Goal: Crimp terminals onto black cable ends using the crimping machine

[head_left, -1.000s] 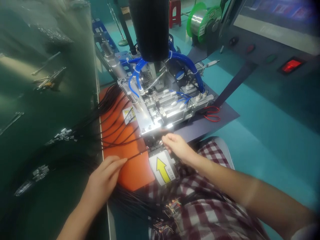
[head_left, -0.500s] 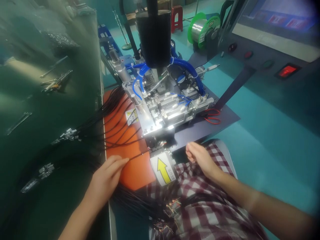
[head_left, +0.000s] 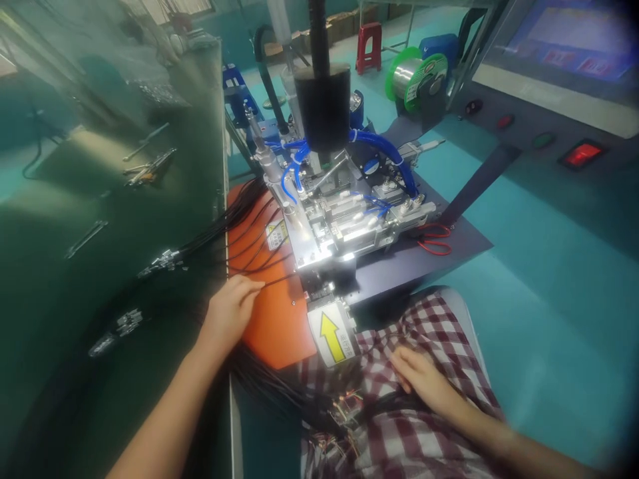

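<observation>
My left hand (head_left: 233, 307) pinches a thin black cable (head_left: 279, 280) above the orange plate (head_left: 279, 332). The cable runs right toward the front of a metal machine (head_left: 344, 226), where its end is hard to make out. Over the checked cloth on my lap is my right hand (head_left: 417, 374), fingers curled together; whatever they may hold is hidden. Left of that hand lies a bundle of black cables (head_left: 279, 386) with bare coloured wire ends (head_left: 347, 406). A label with a yellow arrow (head_left: 332, 336) sits between my hands.
More black cables (head_left: 244, 206) cross the plate from the dark green table (head_left: 164, 399), where metal connectors (head_left: 167, 261) lie. A black funnel-shaped hood (head_left: 323, 106) hangs over the machine. Behind are a green wire spool (head_left: 417, 76) and, at right, a control panel (head_left: 529, 133).
My right hand has gone down from beside the machine's front to over my lap. My left hand, still pinching the cable, is a little farther up the plate. The view has shifted slightly.
</observation>
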`<state>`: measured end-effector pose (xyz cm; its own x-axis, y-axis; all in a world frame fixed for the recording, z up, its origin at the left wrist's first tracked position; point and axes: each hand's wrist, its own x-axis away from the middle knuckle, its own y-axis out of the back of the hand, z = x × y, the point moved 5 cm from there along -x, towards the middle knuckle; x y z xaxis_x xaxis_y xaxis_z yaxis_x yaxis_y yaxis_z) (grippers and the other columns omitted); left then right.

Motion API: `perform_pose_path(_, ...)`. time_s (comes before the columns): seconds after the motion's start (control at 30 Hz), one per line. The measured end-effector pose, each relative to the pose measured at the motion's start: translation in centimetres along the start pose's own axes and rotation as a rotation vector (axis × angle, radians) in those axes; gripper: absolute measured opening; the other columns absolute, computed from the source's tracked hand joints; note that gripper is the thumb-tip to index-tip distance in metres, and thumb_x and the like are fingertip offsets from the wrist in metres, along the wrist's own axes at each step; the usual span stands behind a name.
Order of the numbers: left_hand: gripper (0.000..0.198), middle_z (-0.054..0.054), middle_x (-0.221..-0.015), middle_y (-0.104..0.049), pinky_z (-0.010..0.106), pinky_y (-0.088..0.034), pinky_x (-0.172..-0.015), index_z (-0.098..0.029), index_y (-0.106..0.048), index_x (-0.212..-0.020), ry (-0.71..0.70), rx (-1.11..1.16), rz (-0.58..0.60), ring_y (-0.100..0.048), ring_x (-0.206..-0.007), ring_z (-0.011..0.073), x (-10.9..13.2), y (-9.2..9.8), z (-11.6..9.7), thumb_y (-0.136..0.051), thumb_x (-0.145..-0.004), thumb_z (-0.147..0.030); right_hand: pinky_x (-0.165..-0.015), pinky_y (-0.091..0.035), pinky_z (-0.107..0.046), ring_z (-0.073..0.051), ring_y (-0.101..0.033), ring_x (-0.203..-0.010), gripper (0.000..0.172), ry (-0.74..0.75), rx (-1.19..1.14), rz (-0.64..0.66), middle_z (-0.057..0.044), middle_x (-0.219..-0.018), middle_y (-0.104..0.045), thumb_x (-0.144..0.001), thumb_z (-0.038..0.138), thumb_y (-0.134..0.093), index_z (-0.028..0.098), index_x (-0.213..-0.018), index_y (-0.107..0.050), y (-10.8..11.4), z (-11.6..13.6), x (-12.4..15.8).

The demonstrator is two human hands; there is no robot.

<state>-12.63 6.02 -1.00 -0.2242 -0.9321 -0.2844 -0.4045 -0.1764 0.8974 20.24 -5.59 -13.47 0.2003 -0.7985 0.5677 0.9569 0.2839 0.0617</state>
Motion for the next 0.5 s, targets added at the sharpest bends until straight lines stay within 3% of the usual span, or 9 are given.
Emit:
perform_pose_path(0.37, 0.025, 0.005, -0.091, -0.066, 0.026, -0.05, -0.077, -0.017, -0.069, -0.093, -0.036, -0.065, 0.04, -0.063, -0.085, 0.0156, 0.0, -0.1, -0.8, -0.045, -0.092, -0.023, -0.056, -0.037, -0.03, -0.014, -0.042, -0.049, 0.042, 0.002, 0.058, 0.101, 0.005, -0.053, -0.043, -0.081, 0.059, -0.05, 0.024, -0.061, -0.039, -1.1, -0.5, 0.0)
perform_pose_path(0.5, 0.029, 0.007, -0.093, -0.067, 0.031, -0.048, -0.075, -0.017, -0.071, -0.096, -0.083, -0.159, 0.078, -0.061, -0.085, 0.0192, -0.1, 0.1, -1.4, -0.042, -0.091, -0.019, -0.057, -0.035, -0.029, -0.013, -0.042, -0.051, 0.04, 0.009, 0.083, 0.109, 0.005, -0.053, -0.043, -0.084, 0.056, -0.049, 0.023, -0.063, -0.041, -1.1, -0.9, 0.1)
